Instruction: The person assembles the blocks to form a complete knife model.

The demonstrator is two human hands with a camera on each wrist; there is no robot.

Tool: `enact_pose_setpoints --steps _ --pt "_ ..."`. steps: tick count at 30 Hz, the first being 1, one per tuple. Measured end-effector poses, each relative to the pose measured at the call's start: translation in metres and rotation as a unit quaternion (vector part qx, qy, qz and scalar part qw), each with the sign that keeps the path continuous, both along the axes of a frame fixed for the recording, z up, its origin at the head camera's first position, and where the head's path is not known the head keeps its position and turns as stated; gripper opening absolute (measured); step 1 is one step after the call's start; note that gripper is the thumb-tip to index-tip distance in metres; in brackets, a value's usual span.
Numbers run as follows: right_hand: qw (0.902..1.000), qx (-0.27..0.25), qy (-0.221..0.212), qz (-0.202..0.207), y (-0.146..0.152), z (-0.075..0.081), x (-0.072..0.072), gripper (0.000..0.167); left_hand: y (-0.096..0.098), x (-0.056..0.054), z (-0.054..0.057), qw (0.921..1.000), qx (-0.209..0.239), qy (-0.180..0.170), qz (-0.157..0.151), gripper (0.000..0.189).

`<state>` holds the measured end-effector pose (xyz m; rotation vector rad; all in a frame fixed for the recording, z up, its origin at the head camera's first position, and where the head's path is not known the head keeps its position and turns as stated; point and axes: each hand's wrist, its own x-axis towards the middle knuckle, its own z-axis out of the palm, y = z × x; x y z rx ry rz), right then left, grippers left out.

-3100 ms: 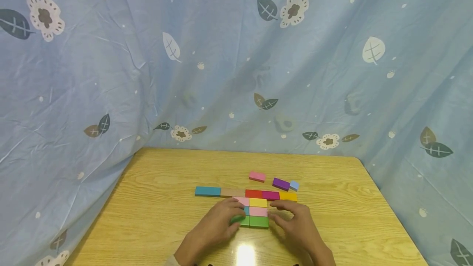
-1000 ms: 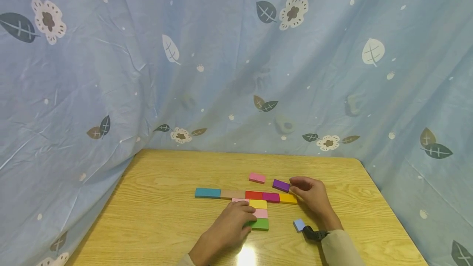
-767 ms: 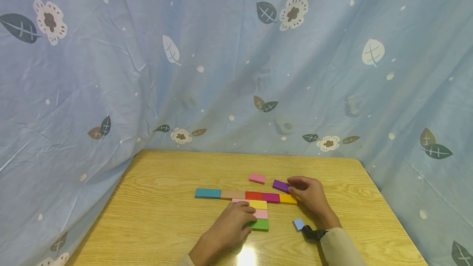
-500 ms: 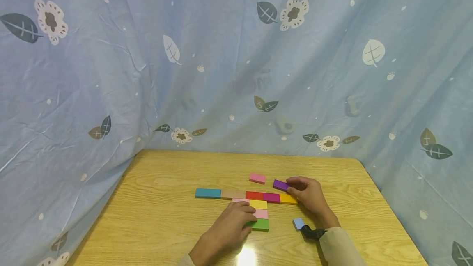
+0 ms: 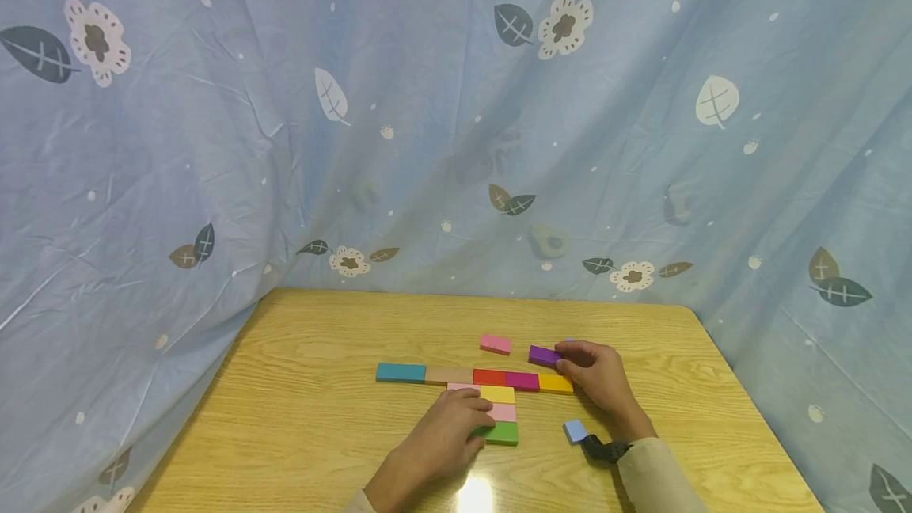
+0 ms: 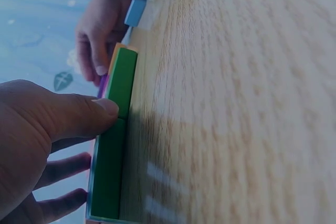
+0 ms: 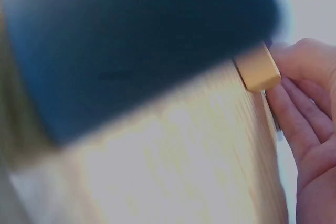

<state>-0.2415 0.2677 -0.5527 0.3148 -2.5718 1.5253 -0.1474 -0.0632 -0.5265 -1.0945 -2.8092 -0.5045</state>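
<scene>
A purple block (image 5: 544, 355) lies behind the long row; my right hand (image 5: 602, 377) pinches its right end between thumb and fingertip. In the right wrist view those fingers are just past an orange-yellow block (image 7: 260, 69). My left hand (image 5: 443, 432) rests over the near group of blocks. Visible there are a yellow block (image 5: 497, 394), a pink block (image 5: 503, 413) and a green block (image 5: 502, 434); the hand covers the group's left part. In the left wrist view my thumb touches the seam of two green blocks (image 6: 109, 171), fingers fairly straight above them.
Behind the near group runs a row with blue (image 5: 401, 372), tan (image 5: 447, 376), red (image 5: 489, 377), magenta (image 5: 522, 381) and orange-yellow blocks. A pink block (image 5: 495, 343) lies farther back. Beside the black wrist device (image 5: 604, 449) is a light blue square piece (image 5: 574, 431).
My right hand has moved from the near group back to the purple block, which has shifted slightly right and turned a little. The left hand has moved slightly right over the group.
</scene>
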Motion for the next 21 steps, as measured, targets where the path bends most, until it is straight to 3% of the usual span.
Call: enact_pose_setpoints --steps 6,21 --pt "0.9996 -0.008 0.013 -0.024 0.010 0.005 0.016 0.029 0.000 0.000 0.000 1.0000 0.001 -0.003 0.000 0.025" --pt "0.9972 -0.031 0.021 -0.064 0.025 0.022 0.078 0.029 0.001 0.001 -0.001 1.0000 -0.006 0.001 0.005 0.025"
